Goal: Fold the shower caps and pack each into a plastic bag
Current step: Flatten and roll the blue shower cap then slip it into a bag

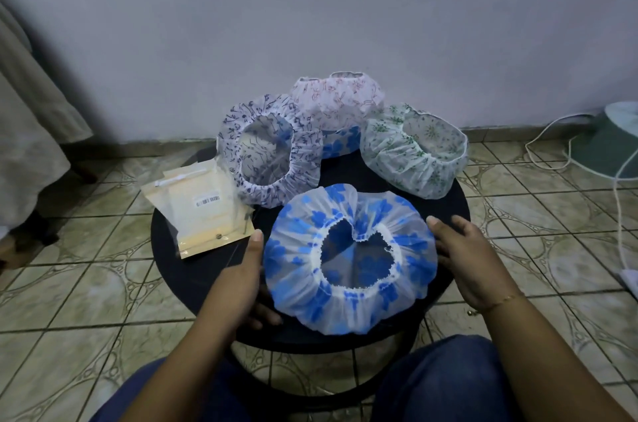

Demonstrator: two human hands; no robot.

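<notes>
- Blue-flowered cap (348, 259) lies opening-up on the round black table (459, 211), nearest the person.
- Left hand (241, 280) and right hand (466, 259) flank its rim, fingers relaxed, gripping nothing.
- Thin, crinkly plastic with a gathered elastic edge: likely light, floppy, slippery; best pinched at opposite rims.
- Bags (196, 211) lie left.

A plain pale wall (310, 7) fills the far side, dimly lit. The floor (518, 231) is patterned beige tile with dark grout. A round black counter (448, 200) stands near. Grey cloth (31, 103) hangs far left; a white cable (549, 162) runs at right.
</notes>
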